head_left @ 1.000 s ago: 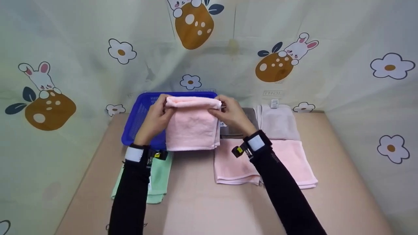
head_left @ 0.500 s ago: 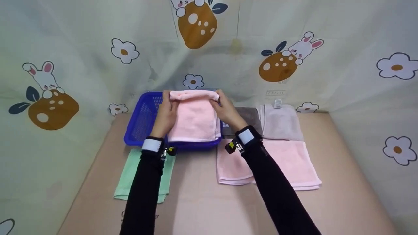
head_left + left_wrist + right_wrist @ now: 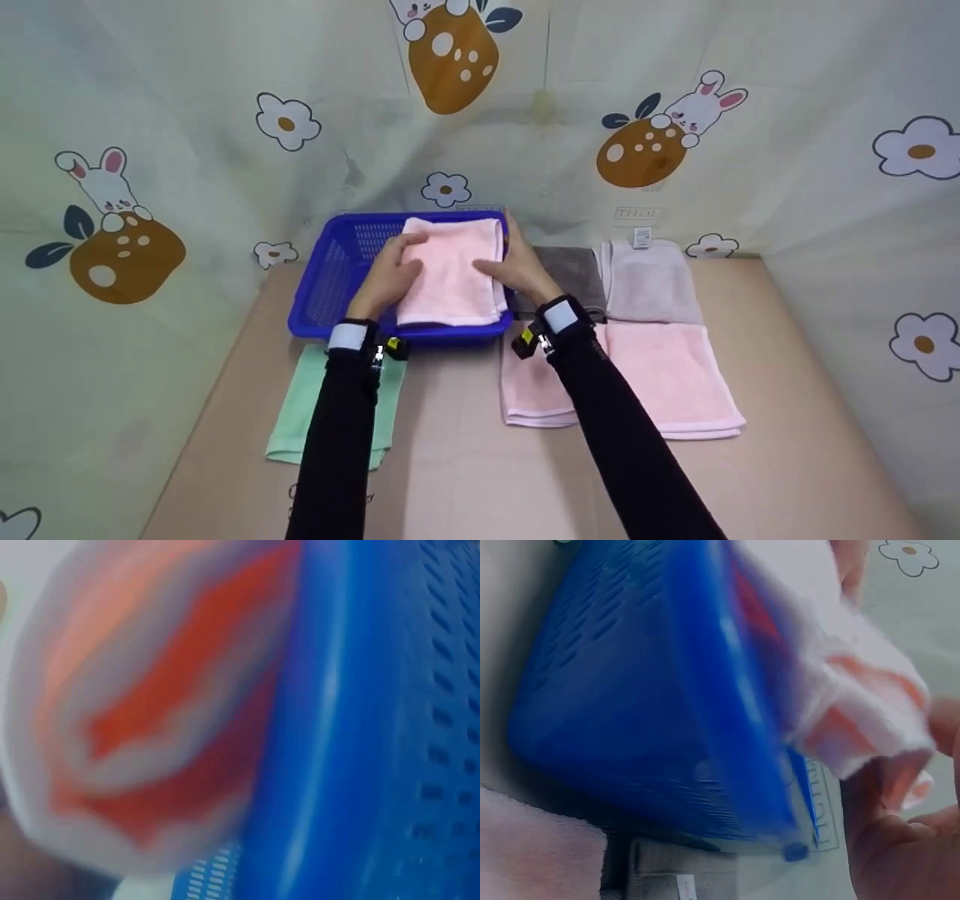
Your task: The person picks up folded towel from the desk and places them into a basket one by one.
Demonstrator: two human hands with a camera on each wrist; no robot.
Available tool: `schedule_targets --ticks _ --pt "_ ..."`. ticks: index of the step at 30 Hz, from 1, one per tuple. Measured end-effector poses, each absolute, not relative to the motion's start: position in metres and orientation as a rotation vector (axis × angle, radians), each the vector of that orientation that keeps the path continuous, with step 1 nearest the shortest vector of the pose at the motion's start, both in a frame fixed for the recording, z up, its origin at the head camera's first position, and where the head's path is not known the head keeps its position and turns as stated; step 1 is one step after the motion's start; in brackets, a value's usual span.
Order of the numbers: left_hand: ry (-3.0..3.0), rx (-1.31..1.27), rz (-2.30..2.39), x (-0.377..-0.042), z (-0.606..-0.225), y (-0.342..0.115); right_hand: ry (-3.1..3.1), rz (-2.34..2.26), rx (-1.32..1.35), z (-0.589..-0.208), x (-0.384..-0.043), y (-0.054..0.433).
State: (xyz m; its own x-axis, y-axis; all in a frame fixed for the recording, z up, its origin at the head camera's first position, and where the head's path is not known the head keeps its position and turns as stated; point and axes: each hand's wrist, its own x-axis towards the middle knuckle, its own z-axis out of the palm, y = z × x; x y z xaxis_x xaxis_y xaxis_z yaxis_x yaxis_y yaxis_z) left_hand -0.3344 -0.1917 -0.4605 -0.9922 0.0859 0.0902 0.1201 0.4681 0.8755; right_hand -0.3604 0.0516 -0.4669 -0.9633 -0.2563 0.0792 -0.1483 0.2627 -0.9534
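A folded pink towel (image 3: 454,274) lies over the right half of the blue basket (image 3: 322,330); in both wrist views its white-edged folds reach above the rim. My left hand (image 3: 391,271) rests on the towel's left part, fingers and thumb on its upper face. With my right hand (image 3: 523,262) I hold the right edge, thumb on top and the other fingers along the side. In the right wrist view, that hand (image 3: 900,847) is at the towel's folded corner (image 3: 862,705). The left wrist view is blurred and shows mostly towel (image 3: 150,720) and basket rim (image 3: 322,720).
A green towel (image 3: 292,420) lies in front of the basket, under the left forearm. Right of the basket are a dark grey towel (image 3: 570,274) and a light grey one (image 3: 649,281). Pink towels (image 3: 671,375) lie before them, partly behind the right forearm. A patterned curtain (image 3: 540,165) stands behind.
The pink towel, held up by its rolled upper edge, has gone back and down and now lies flatter over the basket. The left hand has shifted from that edge onto its face.
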Motion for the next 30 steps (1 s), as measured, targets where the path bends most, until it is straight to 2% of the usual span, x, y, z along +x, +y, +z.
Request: schedule_targets --ticks 10,18,30 --pt "-2.948 -0.413 -1.396 -0.336 -0.477 -0.207 2.669 -1.628 -0.612 -0.484 -0.359 0.044" --pt "-2.996 -0.436 -1.297 -0.332 -0.497 -0.214 2.956 -1.109 -0.752 -0.492 -0.356 0.025" --pt "-3.136 -0.407 -1.087 -0.335 -0.498 -0.204 3.203 -0.257 -0.928 -0.500 -0.351 0.013"
